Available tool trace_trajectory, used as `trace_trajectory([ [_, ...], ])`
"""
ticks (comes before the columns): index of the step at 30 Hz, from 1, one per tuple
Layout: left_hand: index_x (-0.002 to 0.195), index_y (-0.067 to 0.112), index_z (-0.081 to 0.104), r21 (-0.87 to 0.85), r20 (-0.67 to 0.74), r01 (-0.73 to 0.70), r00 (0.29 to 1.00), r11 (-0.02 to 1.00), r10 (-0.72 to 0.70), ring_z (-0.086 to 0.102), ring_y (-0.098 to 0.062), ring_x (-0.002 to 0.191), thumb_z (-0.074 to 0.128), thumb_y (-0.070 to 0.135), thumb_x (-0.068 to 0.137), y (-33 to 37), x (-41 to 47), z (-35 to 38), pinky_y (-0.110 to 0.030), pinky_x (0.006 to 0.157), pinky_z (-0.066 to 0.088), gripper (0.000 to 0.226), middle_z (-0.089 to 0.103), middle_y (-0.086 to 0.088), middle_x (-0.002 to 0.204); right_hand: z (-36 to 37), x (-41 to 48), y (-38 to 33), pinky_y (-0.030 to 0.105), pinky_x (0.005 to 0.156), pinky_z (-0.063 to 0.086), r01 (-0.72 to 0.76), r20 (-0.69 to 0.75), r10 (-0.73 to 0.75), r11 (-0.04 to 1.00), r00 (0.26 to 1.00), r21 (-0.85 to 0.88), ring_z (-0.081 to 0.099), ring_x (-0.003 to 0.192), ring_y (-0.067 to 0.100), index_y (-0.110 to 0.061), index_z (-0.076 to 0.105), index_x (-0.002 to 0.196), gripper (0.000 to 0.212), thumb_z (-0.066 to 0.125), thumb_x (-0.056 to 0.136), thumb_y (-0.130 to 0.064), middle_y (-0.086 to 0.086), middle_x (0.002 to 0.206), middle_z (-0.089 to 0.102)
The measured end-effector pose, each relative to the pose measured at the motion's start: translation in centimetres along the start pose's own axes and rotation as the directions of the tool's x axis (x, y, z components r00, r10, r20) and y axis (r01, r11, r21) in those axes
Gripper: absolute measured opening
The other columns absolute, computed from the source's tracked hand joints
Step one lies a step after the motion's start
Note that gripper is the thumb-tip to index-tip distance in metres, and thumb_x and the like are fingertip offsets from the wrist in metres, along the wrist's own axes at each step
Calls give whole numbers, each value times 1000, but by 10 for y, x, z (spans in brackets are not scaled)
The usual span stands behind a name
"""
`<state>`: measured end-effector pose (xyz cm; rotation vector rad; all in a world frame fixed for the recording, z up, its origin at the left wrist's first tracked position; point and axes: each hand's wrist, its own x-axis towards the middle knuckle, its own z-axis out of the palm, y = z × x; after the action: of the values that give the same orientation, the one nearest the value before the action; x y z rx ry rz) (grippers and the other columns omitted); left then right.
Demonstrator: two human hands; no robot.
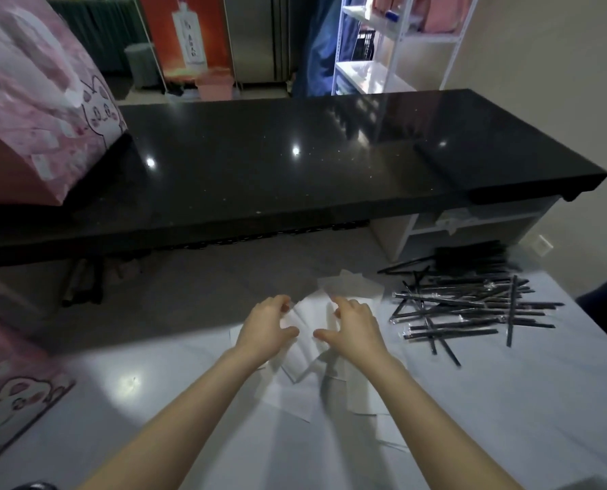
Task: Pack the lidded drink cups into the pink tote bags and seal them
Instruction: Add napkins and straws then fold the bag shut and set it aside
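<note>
Black counter (295, 164) bare from 11 to 1 o'clock, free passage. Pink tote bag (37, 100) blocks 10 o'clock. Straw pile (471, 305) crowds 2 o'clock. White sheets (316, 348) underhand.

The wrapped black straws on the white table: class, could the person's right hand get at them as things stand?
Probably yes. The wrapped black straws lie loose on the white table, just to the right of the right hand, which is over the white paper sheets. Nothing stands between them.

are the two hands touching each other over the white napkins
Apart. The head view shows white napkin between the left hand and right hand.
</note>
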<state>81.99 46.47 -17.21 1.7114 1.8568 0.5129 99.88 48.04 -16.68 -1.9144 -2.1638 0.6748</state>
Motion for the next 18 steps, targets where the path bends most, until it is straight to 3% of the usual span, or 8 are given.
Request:
trace_trajectory([
  [3, 119, 19, 61, -23, -32, 10, 999, 1000, -10, 53, -13, 87, 73, 15, 70, -3, 4, 5, -20, 70, 37, 51, 57, 8, 91, 7, 8, 0, 32, 89, 40, -17, 4, 17, 999, 1000, 48, 45, 112, 23, -25, 44, 137, 76, 76, 71, -44, 1, 115, 56],
  [6, 99, 24, 70, 21, -52, 10, 999, 1000, -9, 52, -12, 78, 74, 18, 69, -5, 7, 3, -16, 60, 33, 31, 50, 12, 77, 10, 12, 3, 31, 93, 37, -19, -7, 19, 1000, 1000, 4, 37, 116, 25, -26, 49, 131, 74, 75, 67, -51, 3, 122, 45],
  [10, 79, 22, 69, -64, -62, -32, 998, 997, 28, 54, -11, 78, 75, 13, 68, -7, 4, -2, -14, 64, 36, 16, 53, 6, 83, 9, 13, 2, 27, 94, 33, 21, -11, -21, 999, 1000, 24, 33, 119, 22, -27, 53, 123, 74, 79, 57, -49, -1, 125, 43],
  [14, 77, 23, 60, -153, -61, -14, 998, 988, 5, 60, -10, 74, 73, 10, 68, -7, -2, -5, -10, 60, 40, 19, 64, 7, 78, 8, 10, 0, 22, 81, 28, 107, -55, -101, 988, 993, 113, 40, 112, 17, -25, 53, 106, 55, 81, 61, -36, -7, 116, 49],
  [18, 89, 27, 57, -188, -44, 46, 997, 981, -55, 57, -3, 72, 72, 15, 71, -9, -8, -8, -16, 57, 43, 26, 63, 9, 75, 7, -1, -2, 25, 83, 38, 196, -124, -172, 956, 977, 218, 49, 106, 14, -21, 56, 108, 39, 75, 73, -23, -8, 113, 53],
])
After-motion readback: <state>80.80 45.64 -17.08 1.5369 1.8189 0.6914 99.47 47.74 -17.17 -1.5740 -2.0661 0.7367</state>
